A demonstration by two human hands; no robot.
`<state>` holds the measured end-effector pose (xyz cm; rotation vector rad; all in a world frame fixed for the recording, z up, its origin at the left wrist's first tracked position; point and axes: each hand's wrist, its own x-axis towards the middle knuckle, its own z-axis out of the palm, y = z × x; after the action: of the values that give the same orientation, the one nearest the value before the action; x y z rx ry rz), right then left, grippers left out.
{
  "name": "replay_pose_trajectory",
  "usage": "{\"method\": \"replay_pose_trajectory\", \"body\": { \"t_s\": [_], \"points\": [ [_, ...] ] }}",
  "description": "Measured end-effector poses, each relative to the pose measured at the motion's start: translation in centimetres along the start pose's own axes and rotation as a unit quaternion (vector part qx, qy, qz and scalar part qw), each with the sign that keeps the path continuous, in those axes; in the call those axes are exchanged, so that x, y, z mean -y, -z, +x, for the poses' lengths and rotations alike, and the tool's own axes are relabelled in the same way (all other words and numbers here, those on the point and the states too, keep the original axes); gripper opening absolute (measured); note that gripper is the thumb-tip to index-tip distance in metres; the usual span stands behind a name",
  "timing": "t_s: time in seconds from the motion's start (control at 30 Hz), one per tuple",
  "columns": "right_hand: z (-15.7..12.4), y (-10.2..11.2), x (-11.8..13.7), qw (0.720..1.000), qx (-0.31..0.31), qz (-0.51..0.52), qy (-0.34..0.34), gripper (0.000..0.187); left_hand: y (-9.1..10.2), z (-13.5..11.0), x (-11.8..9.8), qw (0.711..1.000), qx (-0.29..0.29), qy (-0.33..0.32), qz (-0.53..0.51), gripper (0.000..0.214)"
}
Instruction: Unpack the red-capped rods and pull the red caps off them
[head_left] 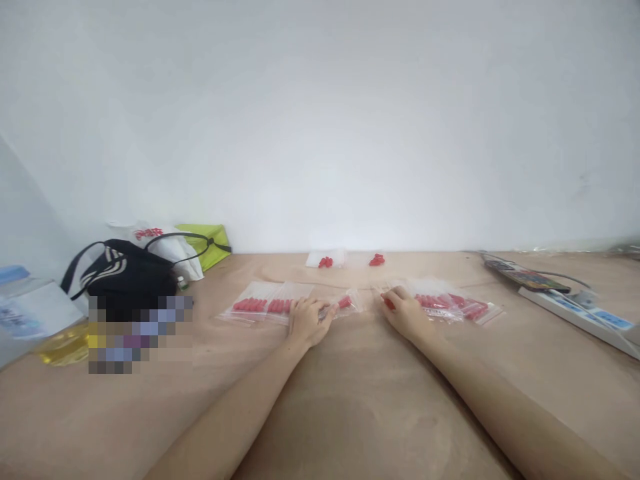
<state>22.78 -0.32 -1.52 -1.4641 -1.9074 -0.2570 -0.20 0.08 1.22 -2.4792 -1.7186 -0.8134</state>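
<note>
Small clear plastic bags with red oblong pieces lie in two flat, overlapping rows on the wooden table. My left hand [307, 323] rests on the right end of the left row of bags [250, 305], its fingers slightly apart. Just right of its thumb lies a bag with red pieces [345, 302]. My right hand [407, 316] is at the left end of the right row of bags [435, 301]; its thumb and fingers close round a bag with red pieces [389, 303], partly hidden by them. Farther back are two more bags, a left one [326, 261] and a right one [377, 260].
On the left sit a black bag [133, 280], a white plastic bag [170, 250], a lime-green bag [215, 247] and a container with yellow liquid [65, 343]. To the right lie a phone [533, 279] and a white power strip [580, 312] with cables. A white wall [350, 133] bounds the table's back.
</note>
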Motion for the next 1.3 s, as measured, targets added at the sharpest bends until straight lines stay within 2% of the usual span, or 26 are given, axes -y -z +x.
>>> {"method": "replay_pose_trajectory", "body": {
  "t_s": [0.13, 0.27, 0.43, 0.63, 0.83, 0.93, 1.13, 1.3],
  "points": [
    [-0.7, -0.6, 0.1, 0.997, 0.057, -0.037, 0.026, 0.020, -0.2, 0.2, 0.3, 0.999, -0.006, -0.034, -0.014, 0.029],
    [-0.8, -0.2, 0.5, 0.996, 0.071, -0.036, 0.025, 0.024, -0.7, 0.5, 0.8, 0.997, 0.003, -0.061, -0.057, 0.030],
    [-0.8, 0.1, 0.7, 0.998, 0.058, -0.036, -0.002, 0.031, -1.1, 0.6, 1.2, 0.989, 0.042, -0.079, -0.122, 0.025],
    [-0.6, -0.1, 0.6, 0.997, -0.007, 0.081, -0.006, 0.024, -0.9, 0.6, 1.2, 0.982, 0.092, -0.092, -0.137, 0.028],
    [-0.5, -0.2, 0.7, 0.989, -0.004, 0.145, 0.017, 0.018, -0.6, 0.6, 1.1, 0.982, 0.111, -0.062, -0.139, 0.031],
    [-0.5, -0.2, 0.6, 0.992, -0.002, 0.123, 0.021, 0.019, -0.9, 0.7, 1.2, 0.982, 0.108, -0.062, -0.141, 0.032],
    [-0.5, 0.4, 0.7, 0.995, 0.089, 0.047, 0.020, 0.023, -1.3, 0.7, 1.5, 0.982, 0.100, -0.071, -0.143, 0.031],
    [-0.5, 0.6, 0.9, 0.994, 0.110, 0.004, 0.011, 0.028, -1.0, 0.6, 1.3, 0.981, 0.098, -0.085, -0.143, 0.029]
  ]
}}
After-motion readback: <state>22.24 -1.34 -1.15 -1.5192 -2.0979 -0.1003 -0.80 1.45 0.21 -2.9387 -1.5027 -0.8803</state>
